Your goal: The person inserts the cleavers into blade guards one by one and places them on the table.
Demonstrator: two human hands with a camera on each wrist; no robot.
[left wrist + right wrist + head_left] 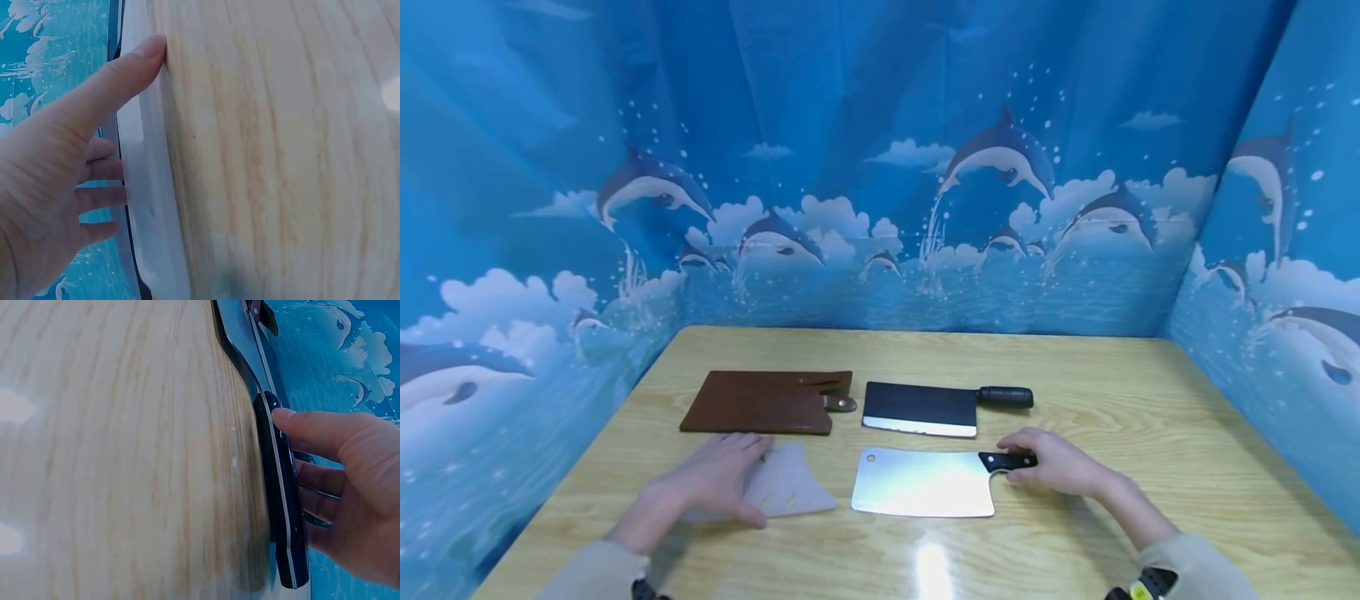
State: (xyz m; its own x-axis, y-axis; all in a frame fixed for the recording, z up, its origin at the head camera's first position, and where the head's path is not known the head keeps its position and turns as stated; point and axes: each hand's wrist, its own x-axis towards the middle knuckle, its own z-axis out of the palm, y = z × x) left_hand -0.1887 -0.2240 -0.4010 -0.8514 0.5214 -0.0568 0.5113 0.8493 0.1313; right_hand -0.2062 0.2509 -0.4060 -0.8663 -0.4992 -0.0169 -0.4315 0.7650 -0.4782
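Fingers of right hand (pixel 1054 461) pinch silver cleaver (pixel 923 483), lower centre; left hand (pixel 718 473) spreads over white sheath (pixel 788 482): likely positioning; next needs aligning.

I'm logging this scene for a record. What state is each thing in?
Brown sheath: lying flat; strap fastening unclear.
Dark cleaver: uncovered, lying flat.
Silver cleaver: uncovered, lying flat.
White slotted piece: on the table, partly hidden.
Left hand's grip: spread over the white slotted piece.
Right hand's grip: at the silver cleaver's black handle; whether closed, unclear.

No text, label or number can be read.
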